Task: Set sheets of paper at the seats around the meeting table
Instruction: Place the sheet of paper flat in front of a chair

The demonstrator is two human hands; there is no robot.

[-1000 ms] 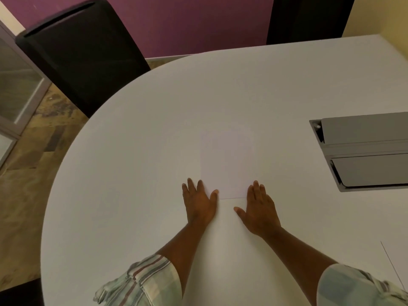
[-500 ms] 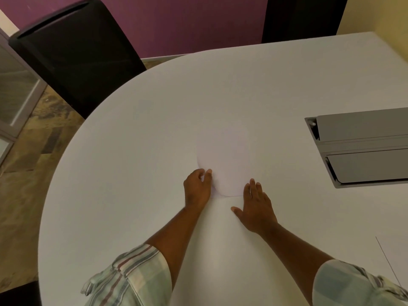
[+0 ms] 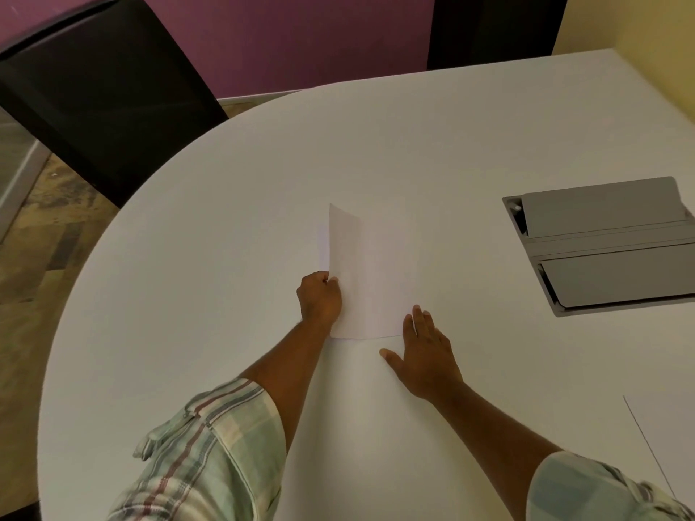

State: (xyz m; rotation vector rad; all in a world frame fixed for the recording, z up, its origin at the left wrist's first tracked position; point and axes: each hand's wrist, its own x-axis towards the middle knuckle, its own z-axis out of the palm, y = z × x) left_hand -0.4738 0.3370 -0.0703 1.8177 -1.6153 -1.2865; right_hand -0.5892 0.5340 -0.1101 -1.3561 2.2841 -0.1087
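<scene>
A white sheet of paper (image 3: 366, 280) lies in the middle of the white round-ended meeting table (image 3: 225, 220). Its left edge is lifted and curls upward. My left hand (image 3: 319, 297) pinches that raised left edge between thumb and fingers. My right hand (image 3: 425, 351) rests flat on the table, fingers spread, its fingertips on the sheet's near right corner. Another white sheet (image 3: 669, 438) shows at the right edge of the view, near my right sleeve.
A grey metal cable box (image 3: 609, 246) with its lid open is set into the table at the right. A black chair (image 3: 101, 92) stands at the far left end, and a second black chair (image 3: 496, 28) is behind the far edge. Brown floor lies to the left.
My left hand went from flat on the table to pinching the sheet's left edge and lifting it. The right hand stayed flat at the near right corner.
</scene>
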